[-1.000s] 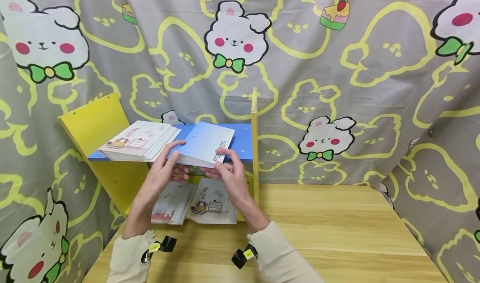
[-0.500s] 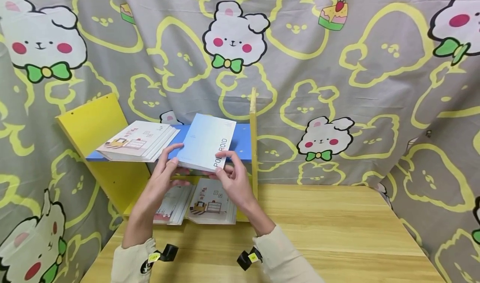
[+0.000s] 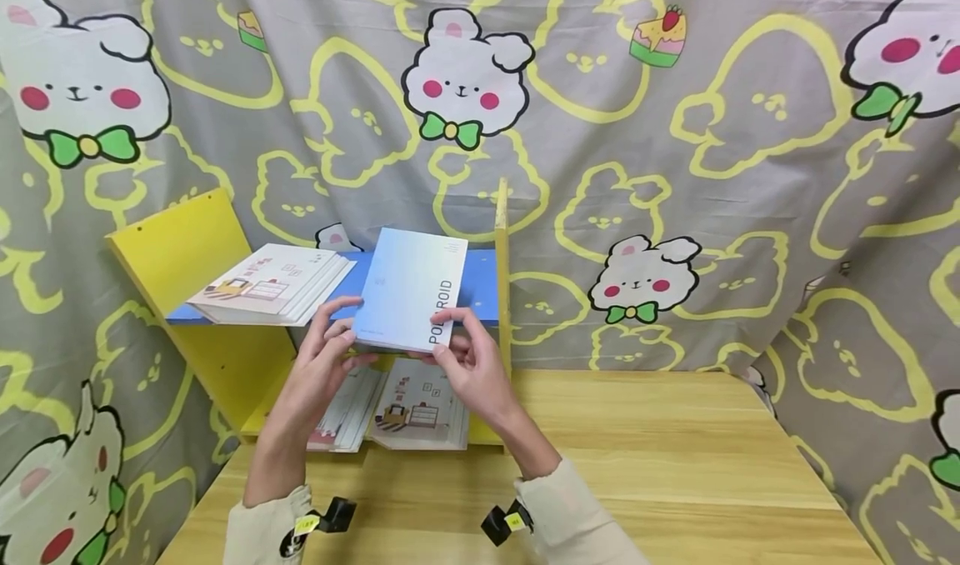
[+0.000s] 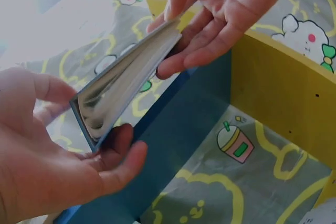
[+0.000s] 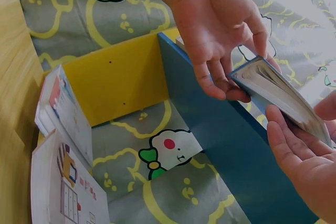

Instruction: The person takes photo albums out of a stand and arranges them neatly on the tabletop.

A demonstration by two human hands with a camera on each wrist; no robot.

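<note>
Head view — blue book (image 3: pixel 407 292) held between left hand (image 3: pixel 318 369) and right hand (image 3: pixel 478 373).

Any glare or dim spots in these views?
Head: bright and fairly even, the held book clearly lit; left wrist: whitish glare washes out the patterned cloth at upper left; right wrist: paler toward the upper right, the blue board dim.

Left forearm (image 3: pixel 275 465) and right forearm (image 3: pixel 531 444) reach forward, from where I stand, converging. Hands level, near each other, facing. Left hand (image 3: pixel 318 369): pinching, fingers bent, thumb opposing. Right hand (image 3: pixel 478 373): also pinching; index finger (image 3: pixel 459 313) bent on the far side, thumb (image 3: pixel 444 357) nearer the body, remaining fingers curled beneath.
</note>
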